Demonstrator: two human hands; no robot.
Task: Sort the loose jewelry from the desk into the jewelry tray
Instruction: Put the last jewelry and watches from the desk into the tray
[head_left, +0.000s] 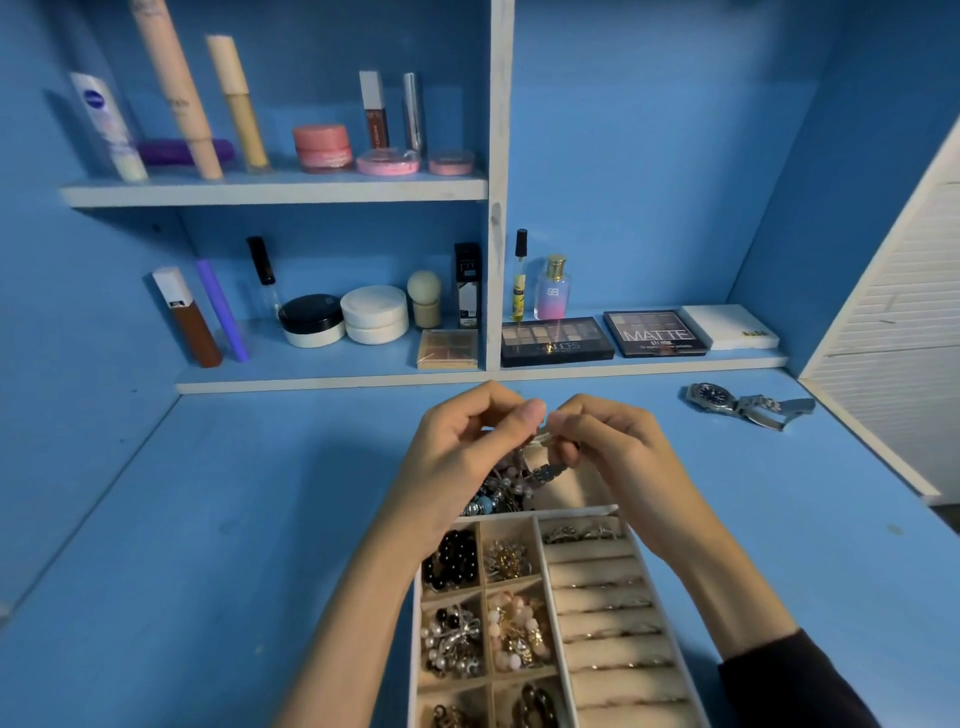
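A beige jewelry tray (540, 566) stands on the blue desk in front of me, with small compartments of beads, pearls and earrings on the left and ring rolls on the right. Above its far compartment, my left hand (457, 457) and my right hand (613, 447) pinch the two ends of a small metal piece of jewelry (540, 439); a short chain part hangs from it. Beaded jewelry (498, 491) lies piled in the far compartment beneath my hands. A silver wristwatch (743, 404) lies loose on the desk at the far right.
Shelves at the back hold cosmetics: tubes, jars, a perfume bottle (553, 288) and eyeshadow palettes (556, 340). A white slatted panel (893, 322) leans at the right edge. Blue walls close in the desk on the left and behind.
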